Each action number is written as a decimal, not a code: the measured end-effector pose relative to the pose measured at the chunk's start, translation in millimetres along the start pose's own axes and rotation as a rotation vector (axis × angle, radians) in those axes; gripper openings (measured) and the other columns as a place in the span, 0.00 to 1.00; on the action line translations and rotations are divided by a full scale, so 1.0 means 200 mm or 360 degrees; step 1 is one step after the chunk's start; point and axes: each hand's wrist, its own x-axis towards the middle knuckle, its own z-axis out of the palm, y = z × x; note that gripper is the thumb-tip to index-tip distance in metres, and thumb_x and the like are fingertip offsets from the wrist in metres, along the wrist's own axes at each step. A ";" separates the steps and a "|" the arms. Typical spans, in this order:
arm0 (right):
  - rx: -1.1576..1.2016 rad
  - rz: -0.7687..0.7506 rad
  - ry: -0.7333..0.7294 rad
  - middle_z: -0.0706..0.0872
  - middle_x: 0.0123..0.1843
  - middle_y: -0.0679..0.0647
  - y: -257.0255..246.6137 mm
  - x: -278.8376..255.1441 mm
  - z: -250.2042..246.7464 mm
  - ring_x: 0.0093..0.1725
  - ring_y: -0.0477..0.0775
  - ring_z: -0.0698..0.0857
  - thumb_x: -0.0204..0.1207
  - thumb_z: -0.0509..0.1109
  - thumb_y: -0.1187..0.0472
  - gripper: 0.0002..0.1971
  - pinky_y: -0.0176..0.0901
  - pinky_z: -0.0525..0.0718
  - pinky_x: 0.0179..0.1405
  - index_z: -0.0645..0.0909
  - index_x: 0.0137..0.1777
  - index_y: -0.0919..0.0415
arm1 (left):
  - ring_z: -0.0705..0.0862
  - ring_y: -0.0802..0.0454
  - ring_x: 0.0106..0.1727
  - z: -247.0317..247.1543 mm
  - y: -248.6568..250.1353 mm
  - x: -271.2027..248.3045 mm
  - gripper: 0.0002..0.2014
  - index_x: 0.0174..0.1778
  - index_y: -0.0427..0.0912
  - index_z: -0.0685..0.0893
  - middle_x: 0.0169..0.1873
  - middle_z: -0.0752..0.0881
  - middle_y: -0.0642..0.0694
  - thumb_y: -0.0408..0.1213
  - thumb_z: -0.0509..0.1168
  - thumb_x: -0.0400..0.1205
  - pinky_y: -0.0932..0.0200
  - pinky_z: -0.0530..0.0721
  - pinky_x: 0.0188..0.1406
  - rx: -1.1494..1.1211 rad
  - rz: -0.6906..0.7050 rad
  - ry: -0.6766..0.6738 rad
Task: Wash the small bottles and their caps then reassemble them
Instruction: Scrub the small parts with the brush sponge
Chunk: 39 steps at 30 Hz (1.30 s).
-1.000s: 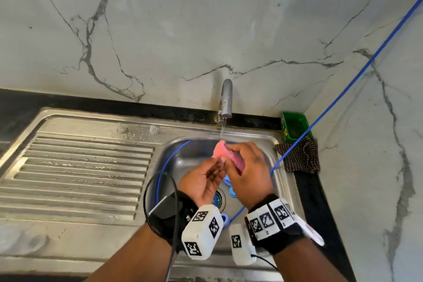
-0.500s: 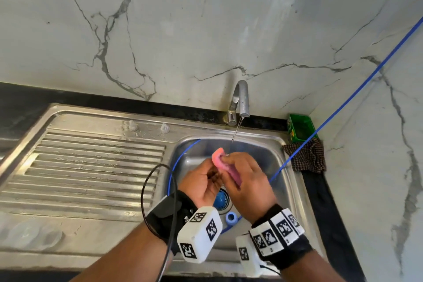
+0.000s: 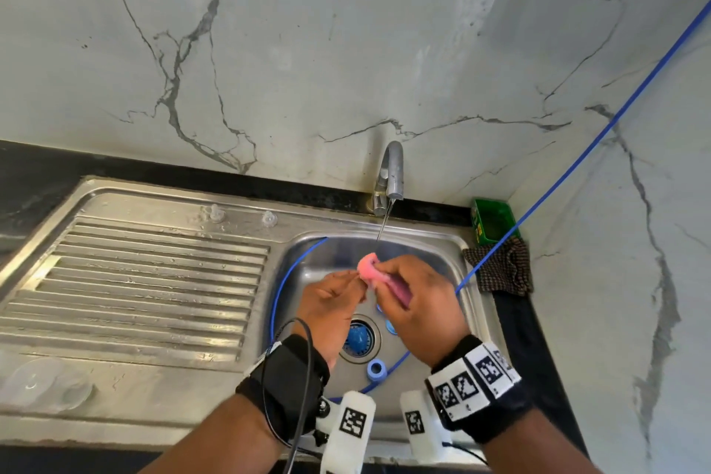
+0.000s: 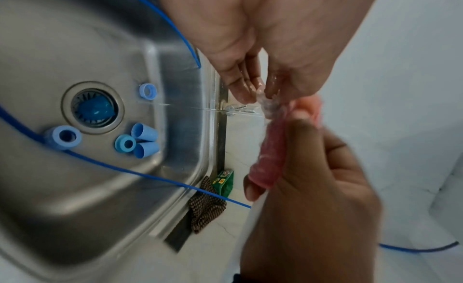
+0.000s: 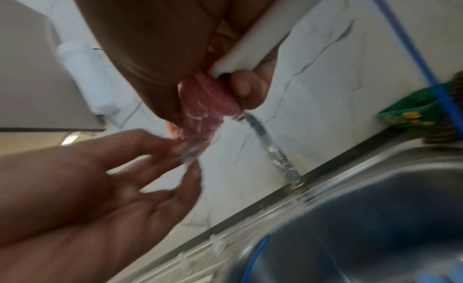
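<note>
Wristbands with black-and-white markers sit lowest in our head view. Above them, mid-frame, our right hand curls its fingers round a pink soft sponge, while our left hand pinches a small clear bottle at its fingertips; blur hides its outline. Light blue plastic caps lie beside the drain in the steel sink. At upper centre, the chrome tap runs.

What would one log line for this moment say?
right hand: grips pink sponge | left hand: pinches small clear piece against sponge | tap: running | blue caps: in sink
</note>
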 end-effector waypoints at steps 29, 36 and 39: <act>-0.0129 -0.0188 0.0115 0.86 0.57 0.47 0.12 -0.04 -0.03 0.59 0.50 0.83 0.77 0.68 0.49 0.12 0.51 0.89 0.46 0.83 0.57 0.50 | 0.83 0.52 0.35 0.16 0.03 0.02 0.14 0.56 0.31 0.87 0.39 0.86 0.40 0.36 0.72 0.79 0.59 0.86 0.35 -0.1037 -0.0707 0.0050; -0.0175 -0.0296 0.0177 0.87 0.56 0.47 0.12 -0.02 -0.05 0.58 0.53 0.84 0.77 0.69 0.51 0.10 0.50 0.90 0.44 0.83 0.57 0.50 | 0.80 0.54 0.36 0.16 0.04 0.03 0.14 0.57 0.33 0.86 0.39 0.85 0.42 0.37 0.72 0.79 0.60 0.83 0.36 -0.1063 -0.0734 -0.0003; -0.0173 -0.0284 0.0199 0.87 0.55 0.48 0.11 -0.02 -0.02 0.57 0.53 0.84 0.77 0.69 0.52 0.11 0.49 0.87 0.48 0.85 0.55 0.54 | 0.84 0.54 0.31 0.15 0.05 0.04 0.10 0.54 0.34 0.87 0.36 0.88 0.42 0.37 0.68 0.84 0.60 0.85 0.34 -0.1041 -0.0708 -0.0045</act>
